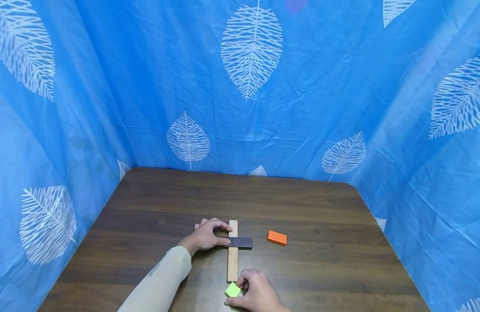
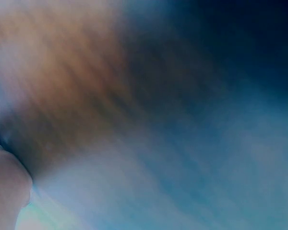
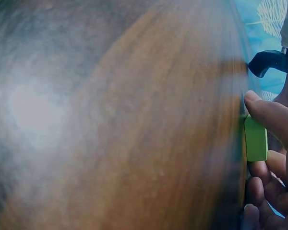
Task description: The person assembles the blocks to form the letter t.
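Note:
My right hand (image 1: 257, 291) pinches a small lime-green block (image 1: 233, 290) between thumb and fingers, just below the near end of a pale wooden strip (image 1: 232, 264). The right wrist view shows the green block (image 3: 256, 139) edge-on, between the thumb and a finger. Dark grey blocks (image 1: 243, 243) lie end to end across the strip, making a cross shape. My left hand (image 1: 206, 235) reaches in from the left, its thumb at the left end of the dark blocks and its index finger touching the strip's upper part. The left wrist view is mostly blurred.
An orange block (image 1: 277, 237) lies to the right of the cross. Everything is on a dark brown wooden table (image 1: 322, 208). Blue curtains (image 1: 302, 86) with white leaf prints surround its back and sides.

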### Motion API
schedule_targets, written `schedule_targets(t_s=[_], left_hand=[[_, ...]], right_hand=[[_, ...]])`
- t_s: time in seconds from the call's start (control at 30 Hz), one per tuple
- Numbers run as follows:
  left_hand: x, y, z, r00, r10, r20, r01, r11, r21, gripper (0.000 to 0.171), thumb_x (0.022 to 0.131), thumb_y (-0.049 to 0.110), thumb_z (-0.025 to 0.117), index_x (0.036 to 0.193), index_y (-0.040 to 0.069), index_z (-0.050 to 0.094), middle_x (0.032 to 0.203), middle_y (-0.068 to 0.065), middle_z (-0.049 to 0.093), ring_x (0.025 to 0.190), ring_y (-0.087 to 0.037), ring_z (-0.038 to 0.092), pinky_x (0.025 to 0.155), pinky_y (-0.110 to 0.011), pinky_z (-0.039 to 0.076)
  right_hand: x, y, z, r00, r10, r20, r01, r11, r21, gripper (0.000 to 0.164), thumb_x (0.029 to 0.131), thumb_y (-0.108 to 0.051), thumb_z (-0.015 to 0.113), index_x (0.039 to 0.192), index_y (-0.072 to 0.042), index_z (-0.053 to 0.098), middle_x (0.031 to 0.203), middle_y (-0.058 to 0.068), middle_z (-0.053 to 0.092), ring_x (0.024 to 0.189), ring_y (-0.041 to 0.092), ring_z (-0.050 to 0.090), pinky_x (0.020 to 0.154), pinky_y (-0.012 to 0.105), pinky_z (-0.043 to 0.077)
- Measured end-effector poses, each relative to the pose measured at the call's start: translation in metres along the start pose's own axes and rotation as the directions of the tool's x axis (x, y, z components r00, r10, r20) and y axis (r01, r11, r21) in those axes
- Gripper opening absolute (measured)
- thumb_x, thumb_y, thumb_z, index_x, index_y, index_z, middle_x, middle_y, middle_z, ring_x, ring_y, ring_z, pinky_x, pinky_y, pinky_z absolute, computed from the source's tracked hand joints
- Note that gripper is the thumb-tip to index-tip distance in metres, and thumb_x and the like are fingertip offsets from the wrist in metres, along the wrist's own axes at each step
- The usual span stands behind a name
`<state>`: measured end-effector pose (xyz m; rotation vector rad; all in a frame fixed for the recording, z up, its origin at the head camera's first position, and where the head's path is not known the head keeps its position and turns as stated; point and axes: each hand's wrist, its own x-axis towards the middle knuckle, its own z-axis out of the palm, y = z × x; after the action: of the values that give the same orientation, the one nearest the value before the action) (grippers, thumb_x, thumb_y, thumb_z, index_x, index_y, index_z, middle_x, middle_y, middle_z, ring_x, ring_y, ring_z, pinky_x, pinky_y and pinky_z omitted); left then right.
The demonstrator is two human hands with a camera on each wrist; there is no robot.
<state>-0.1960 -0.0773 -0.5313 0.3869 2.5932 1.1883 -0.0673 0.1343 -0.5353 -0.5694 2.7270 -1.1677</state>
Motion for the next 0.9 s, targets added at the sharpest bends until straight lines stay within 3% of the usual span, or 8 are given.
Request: schedule_targets(t_s=[0.27, 0.9], left_hand=[[0.0003, -0.0004, -0.0009, 1.000, 0.003, -0.003, -0.003, 1.000, 0.002, 0.024, 0.083, 0.033, 0.084, 0.104, 0.032, 0.074, 0.109, 0.013, 0.058, 0.105, -0.022, 0.039, 0.092, -0.053, 0.024], [0.0036, -0.0036, 0.0029, 1.000, -0.012, 0.007, 0.012, 1.000, 0.013, 0.024, 0.083, 0.033, 0.084, 0.104, 0.035, 0.072, 0.108, 0.015, 0.057, 0.107, -0.021, 0.039, 0.094, -0.053, 0.024]], right_hand=[[0.0006, -0.0020, -0.0016, 0.999, -0.005, 0.031, 0.006, 1.000, -0.029, 0.049, 0.063, -0.046, 0.095, 0.077, -0.020, 0.055, 0.074, -0.017, 0.049, 0.067, -0.003, 0.046, 0.058, 0.019, 0.042], [-0.0060, 0.0006, -0.0069, 0.997, 0.002, 0.076, -0.005, 0.999, 0.044, 0.045, 0.066, -0.040, 0.095, 0.086, -0.019, 0.060, 0.078, -0.017, 0.051, 0.070, -0.002, 0.048, 0.063, 0.020, 0.045]])
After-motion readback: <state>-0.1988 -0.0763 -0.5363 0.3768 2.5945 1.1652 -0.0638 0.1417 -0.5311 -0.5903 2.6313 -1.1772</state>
